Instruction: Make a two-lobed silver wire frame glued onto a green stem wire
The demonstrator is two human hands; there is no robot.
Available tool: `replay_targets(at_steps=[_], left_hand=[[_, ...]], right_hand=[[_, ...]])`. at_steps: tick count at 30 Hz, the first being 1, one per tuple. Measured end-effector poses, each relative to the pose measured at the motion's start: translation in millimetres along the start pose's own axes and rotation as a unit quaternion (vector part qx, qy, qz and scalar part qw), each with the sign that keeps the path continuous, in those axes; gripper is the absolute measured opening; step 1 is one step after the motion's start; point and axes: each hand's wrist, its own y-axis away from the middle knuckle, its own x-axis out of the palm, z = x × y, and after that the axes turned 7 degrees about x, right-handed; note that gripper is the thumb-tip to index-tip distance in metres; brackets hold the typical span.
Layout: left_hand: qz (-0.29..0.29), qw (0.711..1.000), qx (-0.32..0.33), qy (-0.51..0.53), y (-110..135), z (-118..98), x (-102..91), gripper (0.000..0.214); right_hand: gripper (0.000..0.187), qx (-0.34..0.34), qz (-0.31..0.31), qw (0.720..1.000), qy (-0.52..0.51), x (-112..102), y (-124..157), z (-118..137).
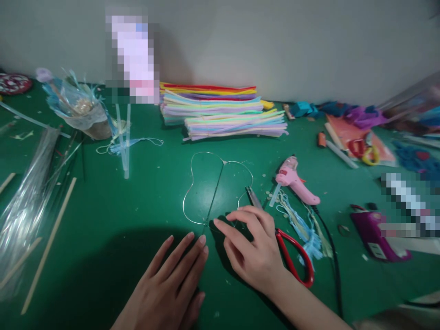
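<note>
A thin wire butterfly outline (183, 206) lies flat on the green tabletop, with a dark straight stem (216, 188) down its middle. My left hand (172, 279) rests palm down just below it, fingers stretched out, fingertips at the stem's lower end. Over the lower right wing is my right hand (252, 245), its fingers bent and apart, the index fingertip close to where wire and stem meet. Whether that fingertip presses the wire cannot be told. Red-handled pliers (302, 259) lie partly hidden beneath my right hand, their jaws pointing at the right wing.
Bundles of pastel pipe cleaners (233, 126) lie at the back. A pink glue gun (295, 181) with a black cord and blue tassels (311, 243) are on the right, near a purple tool (373, 233). Wooden sticks (50, 245) and clear wrap (25, 201) lie left.
</note>
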Motion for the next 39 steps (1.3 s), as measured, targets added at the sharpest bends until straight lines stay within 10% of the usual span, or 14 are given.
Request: replay_targets(at_steps=[14,39], left_hand=[[-0.02,0.991,-0.094,0.09,-3,13,-18.0,0.052],[0.047,0.992,-0.066,0.097,-5,30,0.3,0.06]], right_hand=[[0.025,-0.021,-0.003,1.0,0.021,0,-1,2],[0.017,0.047,0.073,0.996,-0.022,-3,-3,-3]])
